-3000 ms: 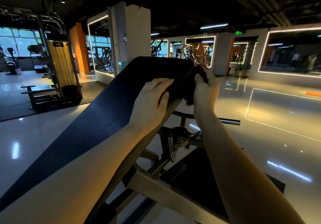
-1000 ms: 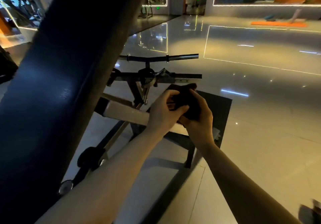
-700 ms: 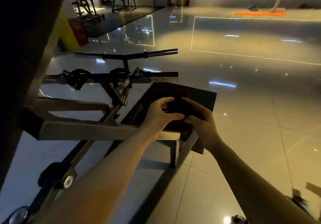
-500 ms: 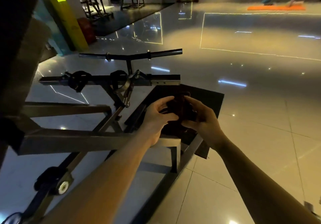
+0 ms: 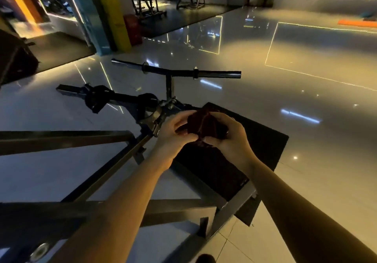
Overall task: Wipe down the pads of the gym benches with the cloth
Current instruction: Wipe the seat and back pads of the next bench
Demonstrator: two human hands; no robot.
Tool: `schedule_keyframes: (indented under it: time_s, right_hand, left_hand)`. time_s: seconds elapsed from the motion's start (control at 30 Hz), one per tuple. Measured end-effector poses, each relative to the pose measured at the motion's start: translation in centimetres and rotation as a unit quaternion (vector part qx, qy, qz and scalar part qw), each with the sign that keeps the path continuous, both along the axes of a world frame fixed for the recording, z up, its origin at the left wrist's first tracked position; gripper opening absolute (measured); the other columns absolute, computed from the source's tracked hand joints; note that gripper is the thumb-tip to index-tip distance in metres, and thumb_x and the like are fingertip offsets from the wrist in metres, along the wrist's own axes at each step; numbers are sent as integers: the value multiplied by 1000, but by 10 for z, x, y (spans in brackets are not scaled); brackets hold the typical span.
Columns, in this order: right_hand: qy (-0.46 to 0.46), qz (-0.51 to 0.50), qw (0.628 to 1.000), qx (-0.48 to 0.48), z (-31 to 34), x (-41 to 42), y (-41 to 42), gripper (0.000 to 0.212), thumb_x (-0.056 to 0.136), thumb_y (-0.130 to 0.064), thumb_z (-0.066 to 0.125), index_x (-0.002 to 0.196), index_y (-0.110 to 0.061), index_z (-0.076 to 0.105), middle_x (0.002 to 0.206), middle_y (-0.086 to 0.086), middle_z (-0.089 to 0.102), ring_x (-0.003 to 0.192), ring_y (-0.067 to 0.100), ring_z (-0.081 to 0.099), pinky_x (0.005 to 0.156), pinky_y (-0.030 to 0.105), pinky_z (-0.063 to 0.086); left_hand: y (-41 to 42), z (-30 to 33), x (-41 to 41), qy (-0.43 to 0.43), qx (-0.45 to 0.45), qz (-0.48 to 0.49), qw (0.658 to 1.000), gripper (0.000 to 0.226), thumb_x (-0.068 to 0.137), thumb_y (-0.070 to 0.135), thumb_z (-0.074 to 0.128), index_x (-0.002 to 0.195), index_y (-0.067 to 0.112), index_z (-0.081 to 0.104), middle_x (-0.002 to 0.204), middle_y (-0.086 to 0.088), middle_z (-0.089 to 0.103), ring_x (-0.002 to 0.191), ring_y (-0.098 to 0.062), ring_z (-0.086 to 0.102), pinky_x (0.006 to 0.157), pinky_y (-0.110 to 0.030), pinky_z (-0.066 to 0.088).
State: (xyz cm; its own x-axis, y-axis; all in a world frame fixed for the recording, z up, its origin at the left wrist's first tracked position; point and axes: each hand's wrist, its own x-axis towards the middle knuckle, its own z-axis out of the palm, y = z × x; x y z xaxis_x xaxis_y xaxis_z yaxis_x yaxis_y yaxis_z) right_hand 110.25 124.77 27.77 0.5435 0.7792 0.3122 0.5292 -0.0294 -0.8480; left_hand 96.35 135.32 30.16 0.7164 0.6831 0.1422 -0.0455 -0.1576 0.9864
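Dark cloth between both hands

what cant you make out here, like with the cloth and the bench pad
Head view only:
- Cloth: bunched between left hand and right hand; its full shape is covered by fingers.
- Bench pad: none clearly in view; only the metal frame shows.
- Dark mat: near part hidden by the arms.
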Motion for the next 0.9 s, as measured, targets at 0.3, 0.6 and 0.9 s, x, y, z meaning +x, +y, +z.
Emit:
schedule_keyframes:
  time_s: [0.3, 0.6, 0.9]
  right_hand:
    - [36, 191, 981, 26, 44, 30, 111, 49, 66, -16, 83, 106, -35, 61, 110, -8, 56, 106, 7, 55, 96, 44, 49]
    - [2, 480, 875, 70, 75, -2, 168, 59, 83, -7, 74, 136, -18, 53, 132, -5, 55, 122, 6, 50, 104, 21, 41]
    - [-8, 681, 729, 71, 145, -27, 127, 59, 79, -5, 72, 132, -23, 53, 125, -9, 55, 112, 1, 49, 88, 5, 44]
  left_hand:
    - [73, 20, -1, 65, 161, 146, 974, 49, 76, -8, 72, 118, 14, 57, 112, 7, 63, 109, 2, 59, 94, -15, 44]
    - [24, 53, -26, 96, 207, 476, 849, 39, 84, -5, 67, 119, 6, 58, 116, -10, 65, 109, -18, 63, 92, -26, 53]
    - [-73, 104, -13, 230, 256, 655, 673, 42, 83, 10, 72, 123, 13, 59, 121, 0, 63, 106, -8, 61, 92, -23, 52]
